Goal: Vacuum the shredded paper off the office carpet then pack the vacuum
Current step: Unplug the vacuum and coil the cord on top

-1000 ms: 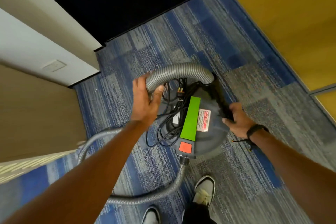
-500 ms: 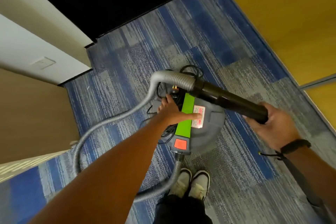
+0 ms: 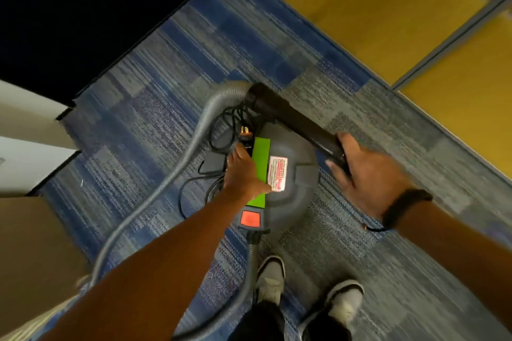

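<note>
The vacuum [image 3: 288,188] is a round grey plastic canister with a green top handle [image 3: 259,171], standing on striped blue-grey carpet [image 3: 166,97]. A ribbed grey hose [image 3: 177,171] curves to a smooth black tube [image 3: 293,122]. The left hand [image 3: 243,174] grips the handle beside the coiled black cord [image 3: 219,133]; the right hand [image 3: 365,174] grips the tube's end above the canister's right edge

The grey hose [image 3: 177,174], gripped at its arch by the left hand [image 3: 242,174] a second ago, has been released — that hand is now laid on the vacuum [image 3: 291,174], fingers over the green handle [image 3: 260,152]. The black wand [image 3: 293,122] has been swung out from the vacuum's far side and is now held at its end by the right hand [image 3: 365,177].
</note>
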A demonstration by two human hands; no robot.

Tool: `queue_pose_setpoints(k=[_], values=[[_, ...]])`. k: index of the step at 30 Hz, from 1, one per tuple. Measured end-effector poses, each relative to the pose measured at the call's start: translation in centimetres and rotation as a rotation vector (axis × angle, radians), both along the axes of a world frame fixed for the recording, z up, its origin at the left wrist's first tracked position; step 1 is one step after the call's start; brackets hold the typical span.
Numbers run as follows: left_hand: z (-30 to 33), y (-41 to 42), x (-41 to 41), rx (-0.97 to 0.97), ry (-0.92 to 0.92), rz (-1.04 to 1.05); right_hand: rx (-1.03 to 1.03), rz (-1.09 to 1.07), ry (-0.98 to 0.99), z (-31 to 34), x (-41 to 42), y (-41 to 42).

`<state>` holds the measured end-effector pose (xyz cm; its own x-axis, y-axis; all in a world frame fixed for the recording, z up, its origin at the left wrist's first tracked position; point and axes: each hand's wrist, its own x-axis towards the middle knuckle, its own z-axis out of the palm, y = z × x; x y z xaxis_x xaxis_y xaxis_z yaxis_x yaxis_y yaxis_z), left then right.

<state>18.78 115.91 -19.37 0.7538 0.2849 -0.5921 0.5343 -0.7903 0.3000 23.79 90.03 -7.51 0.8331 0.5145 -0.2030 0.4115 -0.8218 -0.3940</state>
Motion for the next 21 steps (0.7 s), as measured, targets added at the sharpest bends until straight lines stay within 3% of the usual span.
queue_pose_setpoints(k=[13, 21], values=[[-0.1, -16.8, 5.5, -0.011, -0.044, -0.634, 0.045, -0.114, 0.062, 2.0, -3.8, -15.4], [-0.4, -30.0, 3.2, -0.082, -0.031, -0.635, 0.073, -0.313, -0.069, 2.1, -8.2, -26.8]])
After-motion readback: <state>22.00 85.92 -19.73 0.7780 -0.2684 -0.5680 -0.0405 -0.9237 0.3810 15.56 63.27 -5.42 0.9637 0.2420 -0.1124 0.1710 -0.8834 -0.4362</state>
